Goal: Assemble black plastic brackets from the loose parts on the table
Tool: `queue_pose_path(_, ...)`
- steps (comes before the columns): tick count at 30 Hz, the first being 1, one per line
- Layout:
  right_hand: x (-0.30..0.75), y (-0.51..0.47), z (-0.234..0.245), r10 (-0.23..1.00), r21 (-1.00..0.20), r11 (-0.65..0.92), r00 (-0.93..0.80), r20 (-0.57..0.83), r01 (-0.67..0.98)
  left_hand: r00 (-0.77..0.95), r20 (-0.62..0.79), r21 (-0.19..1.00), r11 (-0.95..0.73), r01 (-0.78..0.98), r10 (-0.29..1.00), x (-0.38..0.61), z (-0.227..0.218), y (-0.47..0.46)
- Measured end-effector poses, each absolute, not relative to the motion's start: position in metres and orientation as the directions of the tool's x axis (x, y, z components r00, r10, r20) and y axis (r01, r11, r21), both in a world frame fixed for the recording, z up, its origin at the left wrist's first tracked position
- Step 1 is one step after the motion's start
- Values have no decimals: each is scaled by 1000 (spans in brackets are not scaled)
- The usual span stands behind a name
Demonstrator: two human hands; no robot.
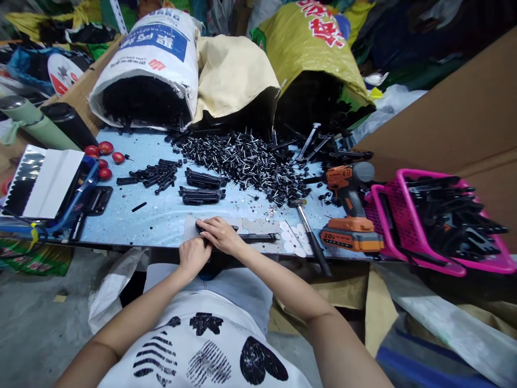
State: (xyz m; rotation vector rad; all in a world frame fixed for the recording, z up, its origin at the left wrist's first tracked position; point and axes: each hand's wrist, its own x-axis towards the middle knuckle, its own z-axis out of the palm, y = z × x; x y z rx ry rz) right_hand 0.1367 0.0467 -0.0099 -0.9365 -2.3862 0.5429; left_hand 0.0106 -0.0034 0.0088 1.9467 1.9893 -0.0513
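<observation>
Both hands meet at the near edge of the blue table (161, 215). My right hand (220, 234) lies over the left end of a long black plastic bar (258, 236), fingers curled down on it. Just below, my left hand (194, 256) is closed at the table's edge, touching the same end; what it pinches is hidden. The bar rests on a worn cardboard pad (250, 225). A pile of small black screws and parts (246, 159) lies behind.
An orange cordless drill (349, 210) and a hammer (309, 229) lie to the right, beside a pink basket (404, 226) of black parts. Open sacks (149, 70) stand at the back. Assembled black bars (202, 187), red fruits (103, 156) and a tray (44, 183) sit to the left.
</observation>
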Motion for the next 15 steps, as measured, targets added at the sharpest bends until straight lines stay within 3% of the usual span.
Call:
queue_pose_path(8, 135, 43, -13, 812, -593, 562, -523, 261, 576, -11, -230, 194, 57, 979, 973, 4, 1, 3)
queue_pose_path(15, 127, 40, -17, 842, -524, 523, -501, 198, 672, 26, -237, 173, 16, 985, 971, 7, 1, 3)
